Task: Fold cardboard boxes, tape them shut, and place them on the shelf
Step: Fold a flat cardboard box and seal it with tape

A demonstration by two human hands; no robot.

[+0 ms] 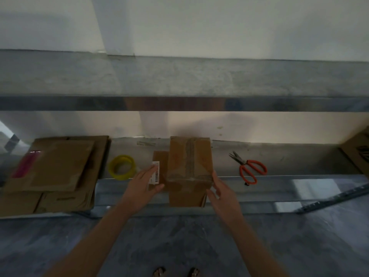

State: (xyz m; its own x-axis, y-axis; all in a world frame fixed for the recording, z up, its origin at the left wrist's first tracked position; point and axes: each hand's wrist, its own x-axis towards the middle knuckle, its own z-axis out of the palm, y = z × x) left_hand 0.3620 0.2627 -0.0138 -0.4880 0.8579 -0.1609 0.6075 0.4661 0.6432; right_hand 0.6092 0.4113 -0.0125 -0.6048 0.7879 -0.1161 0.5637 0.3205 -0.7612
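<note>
Against the box's (189,162) sides, left hand (143,182) and right hand (221,189) rest with straight, loose fingers, clasping nothing. It sits at the shelf's (279,162) front lip; lifted this loosely, it could slip and drop.

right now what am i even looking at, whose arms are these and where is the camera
This is one picture from a camera worn on a person's head, looking down; no machine here. The bare arms are theirs. On a metal shelf stands a cardboard box, taped along its top. The left hand lies flat on a labelled flap at its left; the right hand touches its right side. Nothing is held in a closed grip. Nearby lie a yellow tape roll, red-handled scissors and flat cardboard.
</note>
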